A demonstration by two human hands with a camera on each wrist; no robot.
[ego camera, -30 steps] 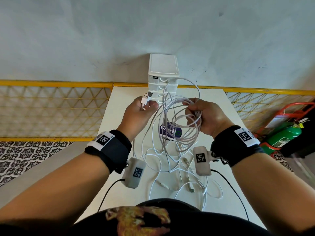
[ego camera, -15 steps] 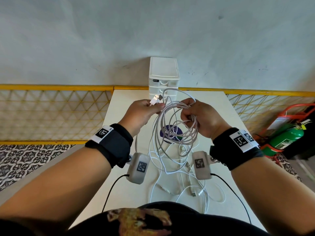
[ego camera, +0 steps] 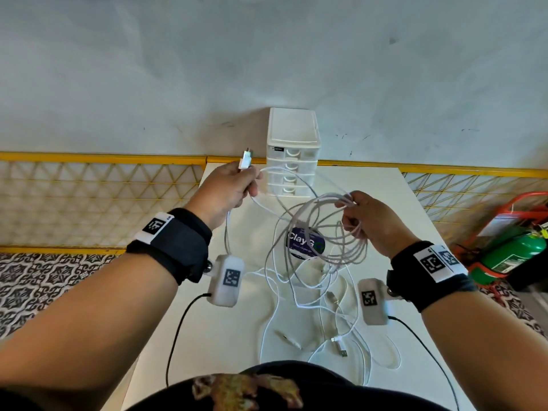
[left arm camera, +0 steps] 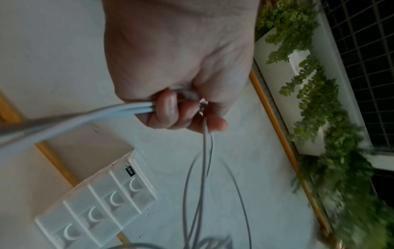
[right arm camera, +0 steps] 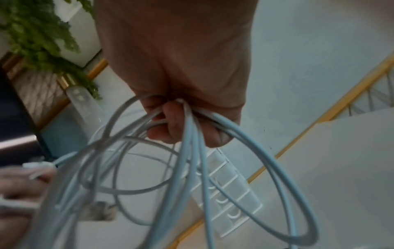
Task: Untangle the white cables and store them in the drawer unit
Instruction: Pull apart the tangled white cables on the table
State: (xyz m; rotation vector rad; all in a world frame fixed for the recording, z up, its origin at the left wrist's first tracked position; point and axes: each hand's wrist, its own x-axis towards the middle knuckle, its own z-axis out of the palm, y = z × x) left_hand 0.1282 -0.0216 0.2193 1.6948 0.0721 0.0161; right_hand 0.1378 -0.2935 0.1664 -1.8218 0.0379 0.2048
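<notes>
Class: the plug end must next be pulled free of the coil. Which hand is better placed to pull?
Left. The left hand already pinches the plug; the right hand grips the coil.

The white cables (ego camera: 318, 241) have a smooth, slightly glossy plastic sheath; the plug (ego camera: 245, 160) at 11 o'clock ends in a bright metal tip. The drawer unit (ego camera: 292, 137) at 12 o'clock is milky, semi-translucent plastic with a soft sheen. The worktop (ego camera: 385, 203) is a matt white, smooth surface. Behind it the wall (ego camera: 267, 60) looks like rough, matt plaster. Black cloth wristbands (ego camera: 178, 247) look soft and matt.
</notes>
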